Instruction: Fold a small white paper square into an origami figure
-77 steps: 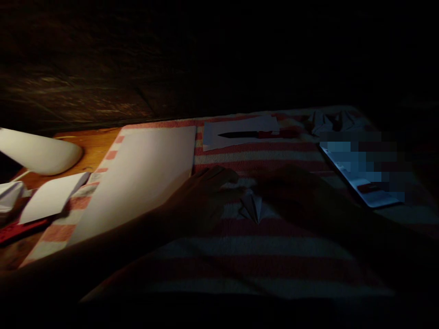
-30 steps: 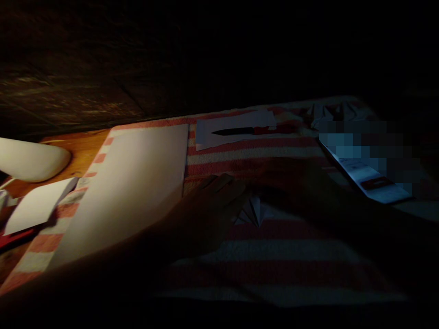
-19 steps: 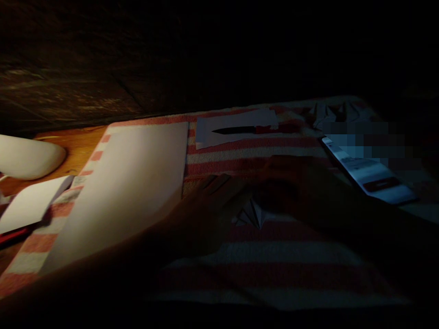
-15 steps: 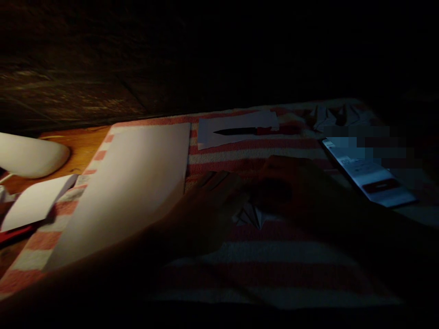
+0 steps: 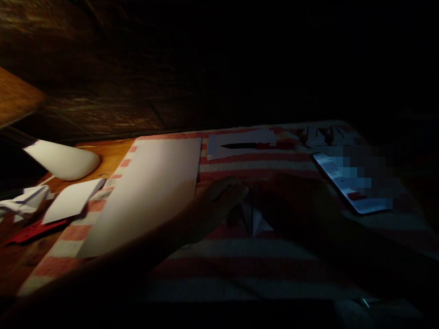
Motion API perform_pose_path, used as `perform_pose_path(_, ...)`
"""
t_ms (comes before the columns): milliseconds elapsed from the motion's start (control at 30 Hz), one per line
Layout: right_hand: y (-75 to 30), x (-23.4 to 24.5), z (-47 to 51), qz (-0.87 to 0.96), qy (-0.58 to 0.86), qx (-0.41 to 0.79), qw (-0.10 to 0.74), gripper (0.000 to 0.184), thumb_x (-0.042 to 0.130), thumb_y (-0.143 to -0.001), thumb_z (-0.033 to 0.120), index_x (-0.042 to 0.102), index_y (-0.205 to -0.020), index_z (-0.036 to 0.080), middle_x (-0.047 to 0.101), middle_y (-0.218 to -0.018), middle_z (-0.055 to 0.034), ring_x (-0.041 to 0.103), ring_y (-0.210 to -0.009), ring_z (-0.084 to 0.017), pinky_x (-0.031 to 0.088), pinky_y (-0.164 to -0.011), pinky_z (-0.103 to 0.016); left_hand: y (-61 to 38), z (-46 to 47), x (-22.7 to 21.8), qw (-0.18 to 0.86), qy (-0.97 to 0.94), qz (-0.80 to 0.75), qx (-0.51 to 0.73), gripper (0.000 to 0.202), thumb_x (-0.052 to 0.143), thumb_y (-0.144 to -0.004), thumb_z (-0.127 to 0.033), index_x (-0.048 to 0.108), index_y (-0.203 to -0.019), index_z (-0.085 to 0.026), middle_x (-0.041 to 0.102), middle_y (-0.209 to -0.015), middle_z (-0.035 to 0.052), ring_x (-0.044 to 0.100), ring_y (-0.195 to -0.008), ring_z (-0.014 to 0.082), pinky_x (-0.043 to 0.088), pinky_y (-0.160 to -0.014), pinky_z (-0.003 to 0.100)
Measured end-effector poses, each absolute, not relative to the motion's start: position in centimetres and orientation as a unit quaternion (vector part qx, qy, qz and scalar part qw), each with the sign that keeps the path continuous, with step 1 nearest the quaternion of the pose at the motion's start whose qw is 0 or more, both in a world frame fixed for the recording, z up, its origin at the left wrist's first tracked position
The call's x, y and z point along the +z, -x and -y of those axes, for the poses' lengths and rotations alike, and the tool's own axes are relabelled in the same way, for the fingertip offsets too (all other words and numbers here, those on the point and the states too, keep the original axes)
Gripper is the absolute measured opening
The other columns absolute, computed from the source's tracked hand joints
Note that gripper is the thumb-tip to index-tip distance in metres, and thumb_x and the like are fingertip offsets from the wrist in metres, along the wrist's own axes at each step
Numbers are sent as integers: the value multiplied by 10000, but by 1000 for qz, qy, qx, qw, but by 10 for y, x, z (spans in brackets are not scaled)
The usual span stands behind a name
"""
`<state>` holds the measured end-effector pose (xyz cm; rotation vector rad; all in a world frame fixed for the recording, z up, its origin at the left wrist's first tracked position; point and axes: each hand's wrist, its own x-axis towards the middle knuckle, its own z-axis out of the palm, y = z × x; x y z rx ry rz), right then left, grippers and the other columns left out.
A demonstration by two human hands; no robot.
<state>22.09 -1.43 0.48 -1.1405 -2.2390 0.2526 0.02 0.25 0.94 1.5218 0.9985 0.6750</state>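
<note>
A small folded piece of white paper (image 5: pixel 255 221) is between my hands, low over a striped towel; its pointed lower end shows and its upper part is hidden. My left hand (image 5: pixel 224 194) comes in from the left, fingers curled and closed on the paper's left side. From the right, my right hand (image 5: pixel 291 196) meets it at the paper's other side, in deep shadow, so its fingers barely show. Left of the hands lies a large sheet of white paper (image 5: pixel 151 183). Beyond them a knife (image 5: pixel 240 146) with a dark blade and red handle rests on a smaller paper piece (image 5: pixel 216 139).
The red-and-white striped towel (image 5: pixel 226 269) covers the table. A lit phone (image 5: pixel 353 196) lies at right, with folded paper shapes (image 5: pixel 322 136) behind it. At left are a white lamp base (image 5: pixel 65 160), a curved white paper (image 5: pixel 72 201), a red object (image 5: pixel 37 232) and crumpled-looking folded paper (image 5: pixel 25 201).
The view has shifted, bringing more of the left side into sight. My left hand's fingers, stretched out before, are now curled at the folded paper. My right hand stays close by it.
</note>
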Motion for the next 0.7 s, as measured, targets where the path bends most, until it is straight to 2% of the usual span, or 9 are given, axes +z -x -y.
perform_pose_path(100,-224,11,18,870,352,24,344,110,663,-937,196,711,-1012,132,762,-935,-96,720,-783,-205,542,-656,-315,-3,-4,6,637,-578,-415,297,268,609,-920,-417,737,-939,-182,710,-743,37,614,-588,141,476,-521,241)
perform_pose_path(167,-226,16,18,877,316,-1,363,120,672,-926,144,693,-1041,117,766,-997,-119,729,-868,-213,571,-709,-312,-4,-5,5,675,-546,-397,297,280,607,-908,-413,755,-905,-175,734,-747,58,651,-622,163,505,-554,261)
perform_pose_path(233,-227,21,17,879,297,-16,371,121,676,-920,124,684,-1042,125,763,-1040,-131,727,-926,-218,584,-750,-312,-5,-6,6,671,-533,-407,316,214,619,-884,-331,754,-843,-170,745,-756,63,676,-669,172,528,-593,268)
perform_pose_path(300,-224,23,15,871,308,4,384,129,676,-918,120,677,-1045,144,755,-1046,-121,719,-908,-203,585,-747,-306,-6,-5,11,622,-541,-444,350,119,649,-836,-238,739,-803,-167,747,-769,48,676,-697,160,532,-611,251)
perform_pose_path(367,-219,26,12,842,321,57,430,106,686,-905,147,667,-1009,158,739,-986,-98,703,-833,-176,572,-688,-283,-8,-2,17,561,-575,-464,373,78,663,-816,-204,721,-783,-164,738,-757,32,669,-696,149,527,-614,236)
perform_pose_path(467,-211,29,9,791,386,235,412,273,763,-844,250,666,-1088,175,745,-985,-67,706,-818,-179,575,-670,-278,-9,3,24,454,-649,-453,410,67,649,-819,-151,714,-810,-163,741,-773,21,675,-725,143,522,-642,230)
perform_pose_path(500,-209,30,8,771,399,284,407,268,760,-843,255,674,-1087,182,753,-982,-57,710,-815,-177,571,-664,-271,-8,5,25,414,-673,-445,422,79,644,-819,-128,715,-826,-164,744,-781,17,677,-734,139,517,-649,227)
perform_pose_path(600,-204,31,5,737,430,368,369,111,741,-853,211,731,-963,194,768,-866,-19,702,-747,-155,542,-645,-244,-5,10,25,307,-724,-428,446,92,666,-819,-104,708,-869,-168,741,-776,0,674,-728,130,504,-656,222)
perform_pose_path(700,-203,30,2,724,439,388,363,38,758,-842,193,755,-879,201,767,-801,3,690,-717,-140,516,-641,-227,-2,11,22,275,-734,-417,460,113,692,-833,-127,706,-936,-171,758,-836,3,694,-780,138,520,-694,228)
